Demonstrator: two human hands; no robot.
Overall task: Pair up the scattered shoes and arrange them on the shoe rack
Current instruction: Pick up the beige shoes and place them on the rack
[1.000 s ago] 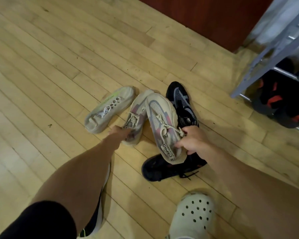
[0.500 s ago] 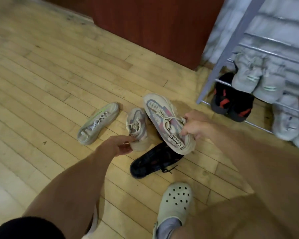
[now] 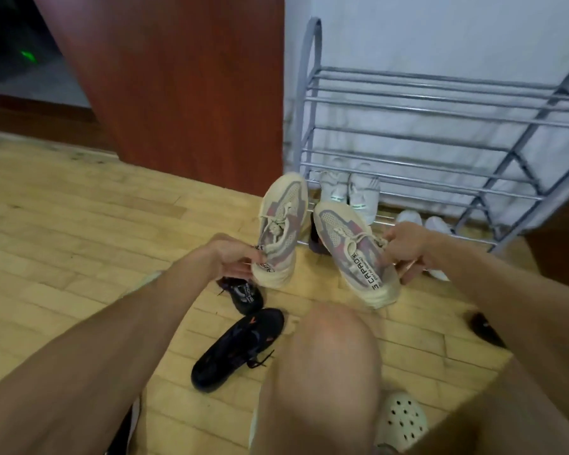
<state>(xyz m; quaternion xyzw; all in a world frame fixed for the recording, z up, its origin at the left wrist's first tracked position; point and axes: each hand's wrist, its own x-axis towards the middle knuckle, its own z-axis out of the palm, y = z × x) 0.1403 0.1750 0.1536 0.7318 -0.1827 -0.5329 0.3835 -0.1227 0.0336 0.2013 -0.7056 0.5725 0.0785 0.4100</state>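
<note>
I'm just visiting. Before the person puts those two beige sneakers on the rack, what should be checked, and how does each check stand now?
1. Both shoes held: ok. The left hand grips one beige sneaker and the right hand grips the second sneaker.
2. True pair: ok. Same beige mesh, pinkish panels and lettered heel strap.
3. Free shelf: ok. The upper tiers of the shoe rack show bare bars; white shoes sit lower down.
4. Toes aligned: ok. Both point toward the rack.
5. Floor underfoot: not ok. A black shoe lies beside the knee.
6. Laces tucked in: cannot tell.
</note>
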